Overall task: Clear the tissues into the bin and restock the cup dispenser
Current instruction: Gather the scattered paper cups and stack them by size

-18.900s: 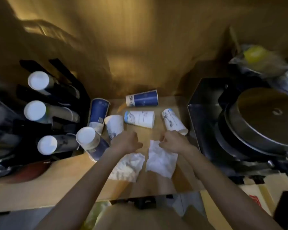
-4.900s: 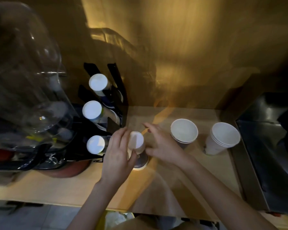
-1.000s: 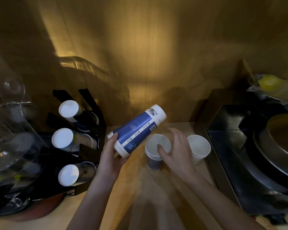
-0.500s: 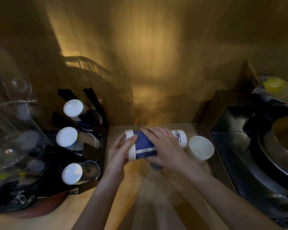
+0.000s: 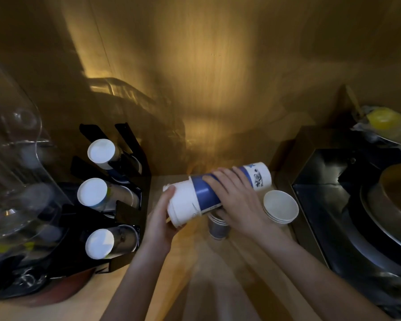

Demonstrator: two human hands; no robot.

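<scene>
Warm-lit wooden wall (image 5: pixel 206 77) behind wooden counter (image 5: pixel 83 304).

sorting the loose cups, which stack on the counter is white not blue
The white cup stack beside the black appliance, standing free and mouth up. The blue one stands partly hidden under the right hand.

the bench (image 5: pixel 162 295) lies bare in front, between the two forearms and toward the near edge. on the left the black cup dispenser (image 5: pixel 125 218) stands in the way, three stacks jutting from it. on the right a dark metal appliance (image 5: pixel 333 205) walls the bench off. upright white cups (image 5: pixel 280 206) and a blue stack (image 5: pixel 218 225) crowd the back strip.
</scene>
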